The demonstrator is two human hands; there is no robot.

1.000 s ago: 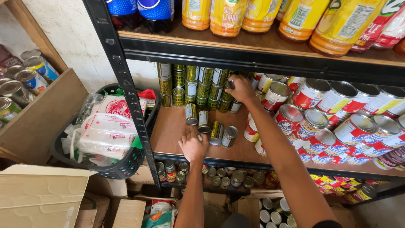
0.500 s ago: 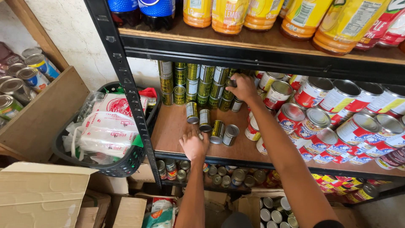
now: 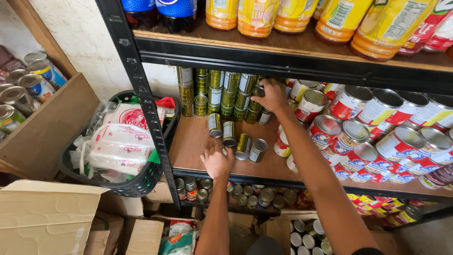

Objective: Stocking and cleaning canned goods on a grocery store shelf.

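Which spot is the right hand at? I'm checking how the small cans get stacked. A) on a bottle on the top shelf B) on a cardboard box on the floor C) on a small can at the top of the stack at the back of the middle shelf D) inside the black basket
C: the right hand is up on a small can atop the stacked cans at the back of the wooden shelf.

Along the top shelf (image 3: 283,49), yellow and orange drink bottles (image 3: 255,16) beside dark cola bottles (image 3: 158,12); to the right on the middle board, leaning rows of red-and-white labelled tins (image 3: 391,137); left of the black upright (image 3: 141,94), a black plastic basket (image 3: 137,186) stuffed with white packets in clear bags (image 3: 120,141); further left, a wooden crate (image 3: 52,123) of silver-topped cans (image 3: 21,92); below, flattened cardboard boxes (image 3: 42,222) on the floor.
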